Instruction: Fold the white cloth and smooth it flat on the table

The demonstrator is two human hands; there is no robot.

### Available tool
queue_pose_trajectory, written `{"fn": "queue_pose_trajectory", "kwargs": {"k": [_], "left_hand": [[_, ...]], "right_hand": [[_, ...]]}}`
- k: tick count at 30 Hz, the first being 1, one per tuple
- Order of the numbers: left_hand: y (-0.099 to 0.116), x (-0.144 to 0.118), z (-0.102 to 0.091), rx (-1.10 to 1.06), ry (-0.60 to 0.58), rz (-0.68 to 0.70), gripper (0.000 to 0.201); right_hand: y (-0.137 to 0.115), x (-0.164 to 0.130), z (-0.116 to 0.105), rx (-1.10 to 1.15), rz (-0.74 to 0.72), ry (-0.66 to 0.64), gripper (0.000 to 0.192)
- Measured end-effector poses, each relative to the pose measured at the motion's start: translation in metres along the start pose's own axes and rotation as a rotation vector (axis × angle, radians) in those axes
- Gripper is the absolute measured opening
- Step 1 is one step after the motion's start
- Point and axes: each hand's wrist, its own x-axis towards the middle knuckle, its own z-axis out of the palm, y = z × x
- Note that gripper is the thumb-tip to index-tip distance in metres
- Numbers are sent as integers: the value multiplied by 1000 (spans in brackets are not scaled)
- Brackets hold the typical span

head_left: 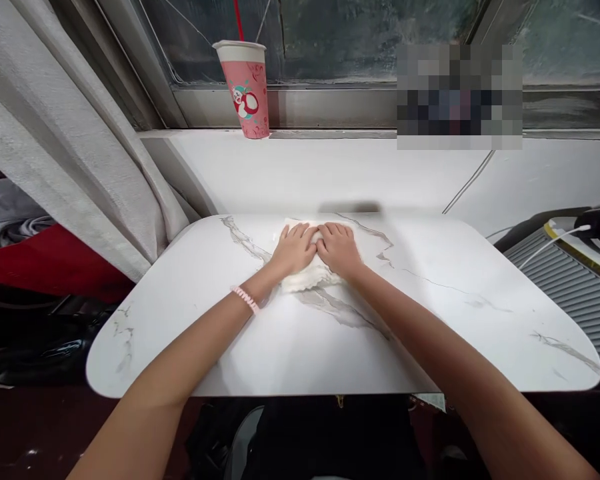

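The white tabletop (300, 360) bears the cloth (305, 280) toward twelve o'clock. The cloth is down on the surface, but rumpled at six o'clock. Left hand (295, 252), nine o'clock, and right hand (340, 249), three o'clock, cover it side by side; whether fingers pinch it cannot be told.

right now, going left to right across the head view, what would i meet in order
pale curtain → pink paper cup → left hand → right hand → ribbed grey panel
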Motion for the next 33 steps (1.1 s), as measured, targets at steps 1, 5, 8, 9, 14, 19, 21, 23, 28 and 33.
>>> {"fn": "queue_pose_trajectory", "kwargs": {"k": [1, 5, 8, 9, 14, 19, 21, 23, 28, 33], "left_hand": [[-6, 6, 0, -12, 5, 12, 49], [-21, 10, 2, -5, 36, -20, 49], [-30, -10, 0, 42, 45, -73, 51], [-35, -21, -2, 60, 40, -86, 51], [-60, -97, -13, 132, 73, -140, 54], [-76, -199, -18, 174, 191, -154, 56], [-84, -236, -21, 164, 230, -143, 60], [-97, -265, -26, 133, 254, -162, 65], [-143, -289, -43, 131, 198, -222, 61], [-176, -245, -52, 281, 91, -180, 55]], "right_hand": [[0, 7, 0, -43, -16, -29, 37], [-5, 27, -1, -145, -119, -131, 40], [-21, 29, 2, -137, -210, -133, 40], [-29, 27, 4, -120, -244, -118, 40], [-81, 3, 14, -9, -407, -49, 40], [-144, -38, 9, 65, -597, -24, 50], [-169, -52, 7, 98, -646, -7, 51], [-192, -60, 8, 136, -688, 1, 51], [-239, -47, 18, 229, -697, -42, 48], [-241, -5, 32, 275, -653, -101, 42]]}}
